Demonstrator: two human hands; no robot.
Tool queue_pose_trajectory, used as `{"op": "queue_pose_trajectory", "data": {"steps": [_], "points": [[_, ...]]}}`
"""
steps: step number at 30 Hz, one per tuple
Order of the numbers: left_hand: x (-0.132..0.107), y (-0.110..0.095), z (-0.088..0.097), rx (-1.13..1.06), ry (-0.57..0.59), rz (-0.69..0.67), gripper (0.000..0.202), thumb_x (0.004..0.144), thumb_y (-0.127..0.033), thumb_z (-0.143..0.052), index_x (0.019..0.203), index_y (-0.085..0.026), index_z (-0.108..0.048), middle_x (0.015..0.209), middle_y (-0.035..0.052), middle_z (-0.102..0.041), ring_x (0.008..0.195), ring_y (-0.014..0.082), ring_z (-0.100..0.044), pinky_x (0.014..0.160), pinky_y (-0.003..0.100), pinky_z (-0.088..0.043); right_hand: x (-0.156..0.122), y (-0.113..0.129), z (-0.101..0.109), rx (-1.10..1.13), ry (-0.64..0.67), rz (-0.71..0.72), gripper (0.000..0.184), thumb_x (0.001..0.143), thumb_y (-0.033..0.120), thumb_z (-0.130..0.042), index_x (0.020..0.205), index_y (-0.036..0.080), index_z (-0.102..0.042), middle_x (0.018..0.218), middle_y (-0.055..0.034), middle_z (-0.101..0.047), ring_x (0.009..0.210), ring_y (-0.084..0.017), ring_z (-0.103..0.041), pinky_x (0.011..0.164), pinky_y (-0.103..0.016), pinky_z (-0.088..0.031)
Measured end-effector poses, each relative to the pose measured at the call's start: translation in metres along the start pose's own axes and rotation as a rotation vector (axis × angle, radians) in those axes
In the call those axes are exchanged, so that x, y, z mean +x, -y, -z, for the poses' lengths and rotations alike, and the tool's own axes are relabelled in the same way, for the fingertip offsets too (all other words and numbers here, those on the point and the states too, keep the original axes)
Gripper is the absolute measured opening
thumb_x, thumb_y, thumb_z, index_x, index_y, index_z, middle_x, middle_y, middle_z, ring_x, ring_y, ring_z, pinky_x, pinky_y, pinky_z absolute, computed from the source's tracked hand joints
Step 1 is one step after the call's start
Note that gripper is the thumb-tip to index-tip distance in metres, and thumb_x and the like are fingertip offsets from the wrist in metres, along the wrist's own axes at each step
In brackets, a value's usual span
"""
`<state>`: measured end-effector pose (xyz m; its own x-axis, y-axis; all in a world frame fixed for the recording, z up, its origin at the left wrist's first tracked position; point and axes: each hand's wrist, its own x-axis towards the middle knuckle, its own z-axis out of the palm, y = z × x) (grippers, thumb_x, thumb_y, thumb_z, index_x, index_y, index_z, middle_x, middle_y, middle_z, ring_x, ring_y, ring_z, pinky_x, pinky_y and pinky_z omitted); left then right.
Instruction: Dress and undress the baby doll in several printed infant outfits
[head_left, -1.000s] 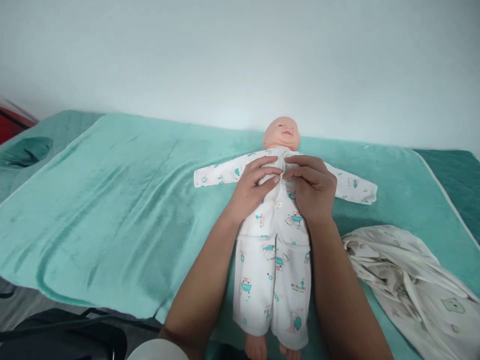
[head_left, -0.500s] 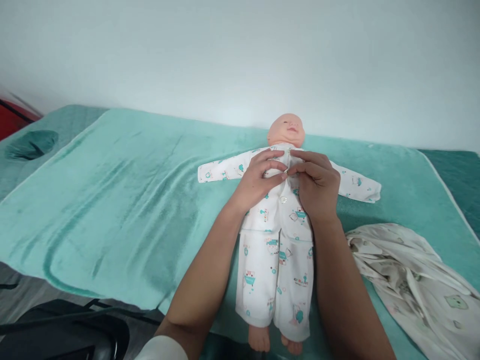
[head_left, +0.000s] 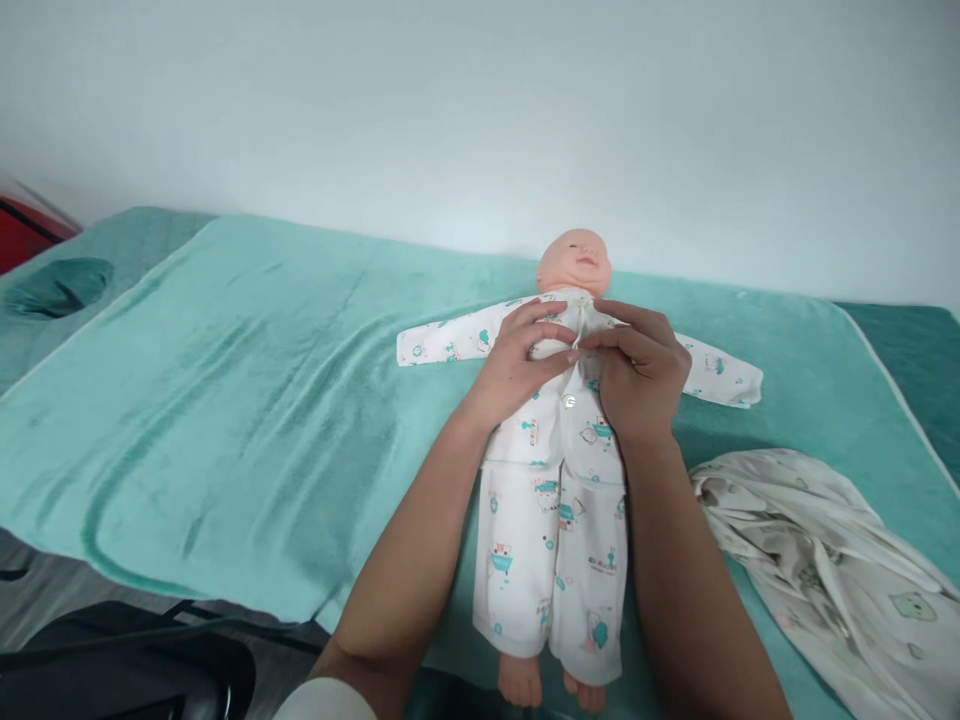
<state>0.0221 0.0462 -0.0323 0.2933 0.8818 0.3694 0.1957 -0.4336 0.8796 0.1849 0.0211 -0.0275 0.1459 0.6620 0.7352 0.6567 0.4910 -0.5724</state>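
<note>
A baby doll (head_left: 574,262) lies on its back on a teal blanket (head_left: 247,400), arms spread, dressed in a white printed shirt (head_left: 544,420) and matching trousers (head_left: 551,570). My left hand (head_left: 517,360) and my right hand (head_left: 637,370) meet over the doll's chest. Each pinches an edge of the shirt's front opening, fingers curled on the cloth near the collar. One white button (head_left: 569,402) shows just below my hands. The doll's bare feet (head_left: 547,685) stick out at the bottom.
A crumpled cream printed garment (head_left: 817,560) lies on the blanket to the right of the doll. A white wall rises behind. A dark green patch (head_left: 56,290) and a red object (head_left: 22,230) sit at far left; a black thing (head_left: 120,670) lies below the blanket's front edge.
My hands stay pinched at the doll's chest, fingers shifting slightly on the shirt's front. The view has drifted a little, so the doll sits slightly further right and lower.
</note>
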Motion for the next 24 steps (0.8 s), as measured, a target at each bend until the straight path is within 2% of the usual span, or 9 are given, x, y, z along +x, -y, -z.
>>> {"op": "queue_pose_trajectory", "data": {"steps": [8, 14, 18, 21, 24], "points": [[0.0006, 0.0028, 0.0008, 0.039, 0.02, -0.012, 0.013, 0.088, -0.023, -0.075, 0.1, -0.028, -0.075, 0.146, 0.0028, -0.062, 0.15, 0.023, -0.042, 0.129, 0.048, -0.032, 0.0004, -0.0011, 0.0001, 0.028, 0.026, 0.02, 0.032, 0.078, 0.007, -0.05, 0.072, 0.027, -0.075, 0.112, -0.0024, -0.079, 0.105, -0.026, -0.07, 0.094, -0.05, -0.057], [0.0031, 0.0024, -0.0014, -0.113, -0.008, 0.058, 0.01, 0.083, -0.018, -0.077, 0.09, -0.025, -0.075, 0.143, 0.0035, -0.064, 0.147, 0.0261, -0.046, 0.124, 0.05, -0.037, 0.0014, -0.0031, 0.0005, 0.062, 0.05, 0.065, 0.032, 0.079, 0.005, -0.051, 0.073, 0.026, -0.074, 0.113, -0.0034, -0.079, 0.105, -0.026, -0.071, 0.093, -0.05, -0.057], [0.0034, 0.0024, -0.0024, -0.186, -0.016, 0.082, 0.01, 0.081, -0.019, -0.078, 0.087, -0.025, -0.075, 0.143, 0.0035, -0.064, 0.146, 0.0277, -0.048, 0.123, 0.052, -0.039, 0.0008, -0.0047, -0.0013, 0.117, 0.03, 0.093, 0.031, 0.078, 0.003, -0.052, 0.074, 0.025, -0.074, 0.112, -0.0038, -0.079, 0.105, -0.026, -0.071, 0.092, -0.047, -0.057], [0.0027, 0.0011, -0.0036, -0.156, -0.036, 0.062, 0.008, 0.081, -0.018, -0.078, 0.084, -0.024, -0.074, 0.141, 0.0043, -0.065, 0.145, 0.0277, -0.048, 0.122, 0.052, -0.04, 0.0002, -0.0041, -0.0026, 0.111, 0.001, 0.081, 0.032, 0.079, 0.002, -0.05, 0.073, 0.024, -0.072, 0.11, -0.0039, -0.078, 0.103, -0.024, -0.072, 0.091, -0.045, -0.057], [0.001, -0.001, -0.0047, -0.097, -0.051, 0.026, 0.008, 0.082, -0.018, -0.078, 0.082, -0.023, -0.073, 0.139, 0.0052, -0.066, 0.144, 0.0266, -0.05, 0.122, 0.051, -0.039, 0.0005, -0.0033, -0.0034, 0.079, -0.05, 0.045, 0.03, 0.083, 0.004, -0.049, 0.08, 0.025, -0.072, 0.107, -0.0051, -0.078, 0.102, -0.023, -0.073, 0.09, -0.044, -0.058]]}}
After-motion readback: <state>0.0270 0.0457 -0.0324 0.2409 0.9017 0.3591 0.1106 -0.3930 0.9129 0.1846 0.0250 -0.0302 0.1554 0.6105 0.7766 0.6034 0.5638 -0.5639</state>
